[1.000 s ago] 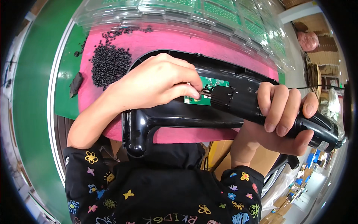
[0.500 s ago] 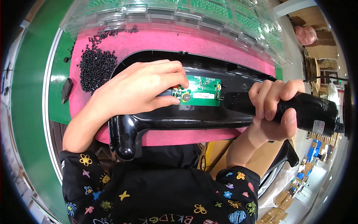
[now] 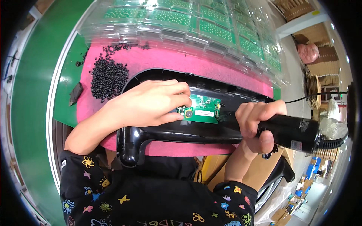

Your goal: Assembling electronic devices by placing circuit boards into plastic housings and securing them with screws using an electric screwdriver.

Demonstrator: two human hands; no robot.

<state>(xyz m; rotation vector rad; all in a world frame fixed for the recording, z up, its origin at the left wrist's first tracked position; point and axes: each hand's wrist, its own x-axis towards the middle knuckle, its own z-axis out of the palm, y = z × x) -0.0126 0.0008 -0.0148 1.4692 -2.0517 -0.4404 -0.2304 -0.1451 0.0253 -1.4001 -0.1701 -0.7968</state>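
A long black plastic shell [image 3: 184,133] lies open side up across the work surface, with a green circuit board [image 3: 205,109] inside it. My left hand [image 3: 154,101] reaches over the shell's left part, thumb and fingers bent down on the board's left end, hiding that end. My right hand [image 3: 258,122] is wrapped round a black corded electric screwdriver [image 3: 290,132], held slanting over the shell's right part. The front of the screwdriver points at the board's right edge; its tip is lost against the dark shell.
A pile of small black parts [image 3: 109,77] lies on the pink mat [image 3: 158,56], a dark scrap [image 3: 75,93] to its left. Clear plastic trays [image 3: 181,22] with green boards stand behind. The screwdriver's cable [image 3: 332,142] runs off right. Cardboard [image 3: 264,169] stands below right.
The scene sits lower in the picture as my view has shifted. My right hand and the screwdriver have come left, closer to the board. My left hand stays on the board's left end.
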